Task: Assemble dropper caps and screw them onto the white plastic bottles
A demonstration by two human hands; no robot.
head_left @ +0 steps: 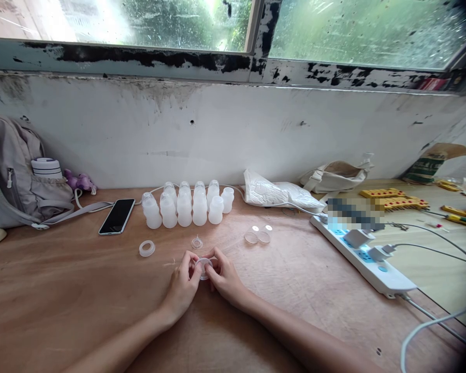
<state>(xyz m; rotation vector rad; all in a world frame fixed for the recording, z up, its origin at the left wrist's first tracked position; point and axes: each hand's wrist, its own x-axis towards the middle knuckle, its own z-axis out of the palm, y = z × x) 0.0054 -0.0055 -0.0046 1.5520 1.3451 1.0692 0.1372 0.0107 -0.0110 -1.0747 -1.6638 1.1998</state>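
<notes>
My left hand (182, 285) and my right hand (227, 277) meet low in the middle of the view, just above the wooden tabletop. Between them they pinch a clear round plastic cap (204, 260) by its sides, thumbs on its near face. Fingers cover part of its rim. Just beyond lies a small clear plastic piece with a pointed centre (197, 243). A translucent ring (147, 248) rests off to the left. On the right are two thin clear discs (251, 237), with two small white-centred pieces (268, 228) behind them. Translucent bottles (184, 210) stand grouped farther back, several with domed tops.
A phone (117, 216) lies left of the bottles, near a grey backpack (13, 171). White plastic packages (279, 194) sit by the wall. At right are a power strip (384, 274) with plugs and loose cables, a beige bag (334, 176) and yellow racks (398, 201).
</notes>
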